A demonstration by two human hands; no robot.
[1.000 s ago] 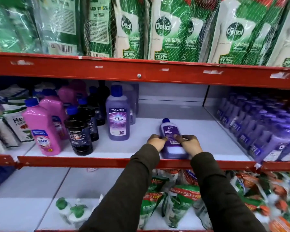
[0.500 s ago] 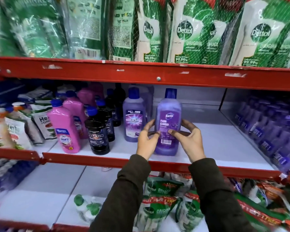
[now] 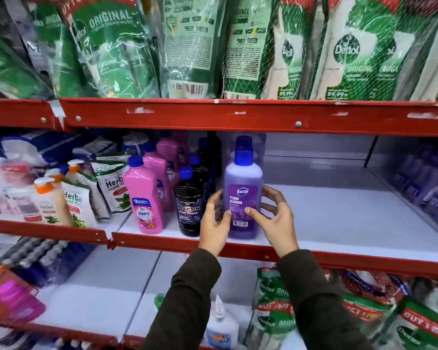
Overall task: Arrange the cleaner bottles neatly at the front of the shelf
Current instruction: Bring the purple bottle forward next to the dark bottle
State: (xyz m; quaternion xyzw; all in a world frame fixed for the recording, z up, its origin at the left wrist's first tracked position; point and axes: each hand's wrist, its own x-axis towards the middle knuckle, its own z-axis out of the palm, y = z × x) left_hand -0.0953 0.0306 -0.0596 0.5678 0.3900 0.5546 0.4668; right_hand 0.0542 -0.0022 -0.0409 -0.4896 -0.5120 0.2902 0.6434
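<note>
The purple bottle (image 3: 242,195) stands upright at the front edge of the middle shelf (image 3: 339,223), its long axis vertical, blue cap up, and its "Bactin Floor Cleaner" label facing out toward the camera. Its base sits on the white shelf board just behind the red front rail. The left hand (image 3: 216,223) and right hand (image 3: 276,221) flank its lower half with fingers spread; both thumbs touch the label near the barcode, so each grip is loose and mostly open, steadying rather than clasping. Just to its left stands a black bottle (image 3: 189,205), then a pink bottle (image 3: 143,198), both also at the front edge. The shelf to the right of the purple bottle is bare as far as a blurred row of purple bottles (image 3: 425,188) at the right end.

A second ago the bottle lay flat on the shelf, cap pointing to the back. Half a second ago it was upright but lifted in both hands, further right of the black bottle; now it is set down beside that bottle and the fingers have eased off.
</note>
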